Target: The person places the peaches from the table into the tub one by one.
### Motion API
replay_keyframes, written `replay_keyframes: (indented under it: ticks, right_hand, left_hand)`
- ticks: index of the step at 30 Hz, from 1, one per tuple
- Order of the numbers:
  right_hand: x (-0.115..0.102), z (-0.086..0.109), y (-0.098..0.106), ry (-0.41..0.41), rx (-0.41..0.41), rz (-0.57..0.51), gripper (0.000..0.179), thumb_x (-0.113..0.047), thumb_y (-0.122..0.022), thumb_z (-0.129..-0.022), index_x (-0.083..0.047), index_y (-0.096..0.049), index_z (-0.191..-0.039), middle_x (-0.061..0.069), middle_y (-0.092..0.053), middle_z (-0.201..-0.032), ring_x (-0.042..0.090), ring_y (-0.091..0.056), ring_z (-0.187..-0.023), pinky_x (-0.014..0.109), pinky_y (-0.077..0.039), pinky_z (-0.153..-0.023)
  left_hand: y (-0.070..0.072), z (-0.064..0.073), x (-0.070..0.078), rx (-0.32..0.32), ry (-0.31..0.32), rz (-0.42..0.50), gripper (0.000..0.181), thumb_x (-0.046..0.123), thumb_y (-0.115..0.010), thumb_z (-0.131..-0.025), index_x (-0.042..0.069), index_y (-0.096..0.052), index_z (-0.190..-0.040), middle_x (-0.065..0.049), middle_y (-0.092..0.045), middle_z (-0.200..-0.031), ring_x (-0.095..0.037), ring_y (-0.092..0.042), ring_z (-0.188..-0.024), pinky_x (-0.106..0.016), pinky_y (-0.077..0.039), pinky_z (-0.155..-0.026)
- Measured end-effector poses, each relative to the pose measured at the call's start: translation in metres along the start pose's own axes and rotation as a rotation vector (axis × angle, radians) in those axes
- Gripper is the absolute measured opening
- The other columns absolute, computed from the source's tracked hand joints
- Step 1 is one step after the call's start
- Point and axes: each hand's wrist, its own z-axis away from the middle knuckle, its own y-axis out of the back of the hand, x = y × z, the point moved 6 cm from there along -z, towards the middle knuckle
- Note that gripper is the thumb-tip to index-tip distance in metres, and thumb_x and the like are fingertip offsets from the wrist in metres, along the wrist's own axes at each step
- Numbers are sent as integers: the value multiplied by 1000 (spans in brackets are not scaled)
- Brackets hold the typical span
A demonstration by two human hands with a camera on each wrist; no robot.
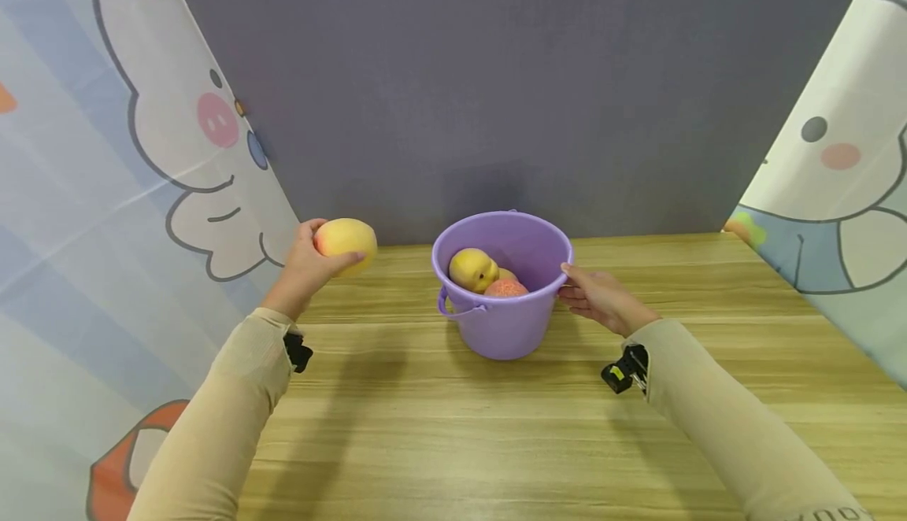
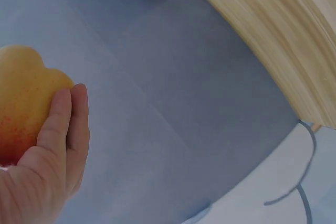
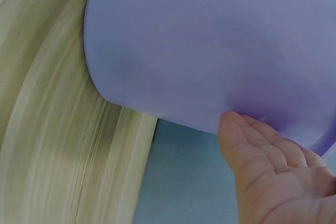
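Note:
A yellow peach (image 1: pixel 352 239) with a red blush is in my left hand (image 1: pixel 303 267), raised over the left part of the table; the fingers and thumb hold it from the sides. In the left wrist view the cleft of the peach (image 2: pixel 26 95) shows beside the fingers (image 2: pixel 55 124). A purple bucket (image 1: pixel 505 330) stands upright on the table with several fruits inside, among them a yellow one (image 1: pixel 471 269) and an orange-red one (image 1: pixel 506 288). My right hand (image 1: pixel 601 297) grips the bucket's right rim, thumb at the rim and fingers (image 3: pixel 262 145) against the outer wall.
The wood-grain table (image 1: pixel 453 434) runs up to a dark grey panel (image 1: pixel 524 88) at the back. Cartoon-printed sheets (image 1: pixel 64 214) hang at the left and right sides. The bucket's handle (image 1: pixel 453 308) hangs down at its front left.

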Motion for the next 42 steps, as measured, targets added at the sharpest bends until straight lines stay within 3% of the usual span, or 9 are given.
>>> replay_keyframes:
  ticks: [9, 23, 42]
  right_hand:
    - [-2, 3, 1, 9, -32, 62, 70, -37, -31, -104, 18, -14, -144, 37, -25, -143, 46, -26, -134, 52, -25, -109]
    - [-4, 1, 0, 10, -95, 94, 70, -38, -30, -104, 16, -12, -145, 37, -23, -144, 46, -23, -135, 53, -23, -109]
    - [-6, 2, 0, -4, -94, 106, 69, -38, -28, -104, 15, -11, -146, 36, -21, -146, 46, -22, -136, 53, -24, -110]
  left_hand:
    - [-22, 3, 12, -62, -18, 40, 87, 18, -74, -81, 4, -16, -144, -22, -32, -141, -36, -43, -121, -46, -42, -95]
    - [-56, -3, 26, -107, -22, 169, 85, 14, -75, -80, 5, -19, -144, -20, -34, -140, -34, -44, -121, -46, -41, -97]
    - [-78, -9, 47, -121, -38, 220, 82, 13, -75, -79, 8, -23, -142, -16, -38, -137, -31, -46, -118, -44, -42, -96]
